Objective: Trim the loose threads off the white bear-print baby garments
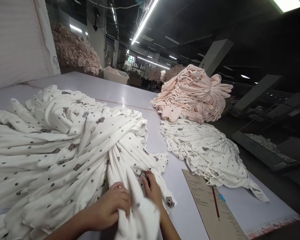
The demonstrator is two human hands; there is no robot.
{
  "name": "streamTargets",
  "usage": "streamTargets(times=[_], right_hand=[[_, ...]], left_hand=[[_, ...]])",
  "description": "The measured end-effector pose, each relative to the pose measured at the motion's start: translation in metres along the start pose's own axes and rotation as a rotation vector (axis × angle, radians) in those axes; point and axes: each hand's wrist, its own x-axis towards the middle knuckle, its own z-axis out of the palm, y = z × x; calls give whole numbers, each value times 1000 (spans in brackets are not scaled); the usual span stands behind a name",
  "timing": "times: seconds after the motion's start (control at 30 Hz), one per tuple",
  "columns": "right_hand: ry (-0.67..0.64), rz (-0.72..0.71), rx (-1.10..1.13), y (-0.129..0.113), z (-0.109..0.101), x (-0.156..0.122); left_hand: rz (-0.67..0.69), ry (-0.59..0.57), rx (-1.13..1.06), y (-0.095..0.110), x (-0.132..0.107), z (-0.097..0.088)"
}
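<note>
My left hand (112, 205) is closed on a fold of white plush fabric (130, 173) printed with dark spots and small bear motifs. Just right of it, my right hand (152, 190) is closed with its fingers at the same cloth. A small dark tool (147, 178) shows between its thumb and fingers, too hidden to name exactly. The loose end of the fabric between my wrists is blurred. Most of this cloth is a big gathered heap (52, 143) spreading across the left of the table.
Another white spotted pile (202, 150) lies to the right, with pink garments (190, 93) stacked behind it. Near the table's (175, 200) front right are a printed cardboard sheet (202, 203), a dark red pencil (215, 203) and a blue clip (222, 197). A white bin (116, 76) stands beyond.
</note>
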Motion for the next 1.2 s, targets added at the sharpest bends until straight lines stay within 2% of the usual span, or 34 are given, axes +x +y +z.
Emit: streamTargets(times=[0.1,0.17,0.23,0.37,0.47,0.57,0.63,0.7,0.8,0.9,0.97,1.03,1.1,1.13,1.2], right_hand=[[-66,9,70,0,-1,-1],[-96,14,125,-6,-3,-3],[-116,12,185,-16,-7,-9],[-175,-47,304,-46,-22,-30],[-248,-232,359,-68,-26,-52],[-301,-482,245,-82,-19,-70],[-289,-531,148,-89,-11,-77],[-262,-483,165,-94,-6,-78],[-210,-237,318,-101,-7,-73],[-188,67,416,-109,-13,-66],[-210,136,449,-115,-17,-63],[-237,117,454,-121,-20,-62],[-247,80,451,-126,-22,-61],[-258,73,458,-126,-23,-60],[-291,88,506,-125,-23,-58]], left_hand=[[-50,114,-95,-25,-16,16],[-98,234,-204,-37,-24,16],[-145,335,-326,-41,-31,12],[-220,503,-544,-29,-37,6],[-254,621,-668,-17,-35,8],[-296,703,-733,-8,-27,14],[-326,735,-740,-4,-21,19],[-350,750,-704,-2,-20,21],[-314,821,-570,4,-32,22],[-85,897,-302,15,-50,26],[88,853,0,25,-56,33],[157,781,236,34,-55,39],[86,737,240,40,-50,40],[11,716,170,41,-48,38],[-176,640,-104,41,-44,31]])
